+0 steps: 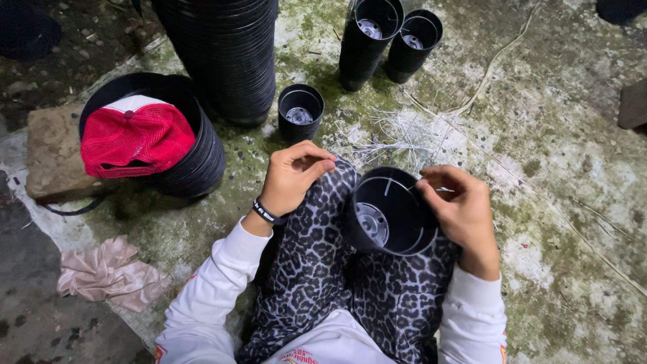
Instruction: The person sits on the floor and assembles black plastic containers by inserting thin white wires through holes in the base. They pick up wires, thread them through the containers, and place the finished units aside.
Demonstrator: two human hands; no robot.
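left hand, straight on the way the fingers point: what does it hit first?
Left hand fingers point right, across the leopard-print lap. First in line looks like the rim of the black pot there, by the right hand. Depth is unclear; it may pass just above the rim.

Red mesh cap (135,138) w/ white front is seen resting on a short stack of black pots (202,165), left of the left hand. A tall pot stack (226,54) is placed up and left of it. One small pot (300,111) just above it; two taller stacks (387,40) further up. Pink cloth (108,273) is crumpled far left, below wrist level. Mossy concrete floor (573,135) is seen right of the right hand.
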